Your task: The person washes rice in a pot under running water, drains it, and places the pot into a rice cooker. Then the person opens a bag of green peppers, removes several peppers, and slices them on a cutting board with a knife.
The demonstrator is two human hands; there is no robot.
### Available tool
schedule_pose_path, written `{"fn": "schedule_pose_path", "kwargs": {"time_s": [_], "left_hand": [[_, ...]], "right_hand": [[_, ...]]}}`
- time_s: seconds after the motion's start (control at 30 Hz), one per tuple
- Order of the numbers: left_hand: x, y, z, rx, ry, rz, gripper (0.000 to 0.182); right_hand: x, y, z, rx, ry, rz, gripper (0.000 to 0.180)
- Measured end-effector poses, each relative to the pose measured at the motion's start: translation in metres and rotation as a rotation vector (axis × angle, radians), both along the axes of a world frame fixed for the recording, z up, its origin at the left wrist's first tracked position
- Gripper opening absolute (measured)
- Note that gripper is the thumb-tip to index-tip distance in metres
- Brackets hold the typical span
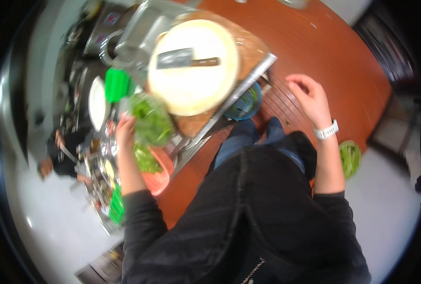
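Note:
My left hand (125,129) grips the edge of a clear container (155,133) of cut green leaves, slightly blurred; whether it is a rigid tub or a bag I cannot tell. It is held beside a thick round cutting board (192,94), pale and strongly lit. On the board lies a cleaver (175,58) with a wooden handle, its blade pointing left. My right hand (311,96) hangs above the red-brown floor, right of the table, with loosely bent fingers and nothing in it. A white-banded watch (326,130) circles that wrist.
An orange-pink basket (162,181) of leafy greens is below the container. A green basket (116,85), white plate (97,103) and metal pan (143,32) stand leftward. A blue basin (244,106) sits under the metal table edge (239,92). A co-worker (63,156) stands far left.

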State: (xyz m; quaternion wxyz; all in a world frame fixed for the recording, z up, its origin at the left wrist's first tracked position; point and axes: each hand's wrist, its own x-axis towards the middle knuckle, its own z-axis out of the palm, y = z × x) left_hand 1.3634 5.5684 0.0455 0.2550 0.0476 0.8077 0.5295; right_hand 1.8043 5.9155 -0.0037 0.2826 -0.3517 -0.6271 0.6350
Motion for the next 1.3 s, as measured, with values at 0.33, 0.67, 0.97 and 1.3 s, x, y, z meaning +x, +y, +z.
{"fn": "schedule_pose_path", "kwargs": {"time_s": [0.33,0.67,0.97,1.3], "left_hand": [[0.084,0.029,-0.047,0.046,0.152,-0.124,0.032],[0.112,0.027,-0.042,0.114,0.283,0.025,0.024],[0.105,0.029,-0.035,0.054,0.355,0.008,0.023],[0.113,0.043,-0.037,-0.041,0.508,0.017,0.021]], "right_hand": [[-0.197,-0.087,0.002,0.045,-0.05,0.816,0.024],[-0.305,-0.154,-0.017,-0.536,-0.131,0.807,0.027],[-0.297,-0.152,-0.018,-0.922,-0.011,0.691,0.011],[-0.292,-0.149,-0.015,-0.944,0.068,0.663,0.011]]}}
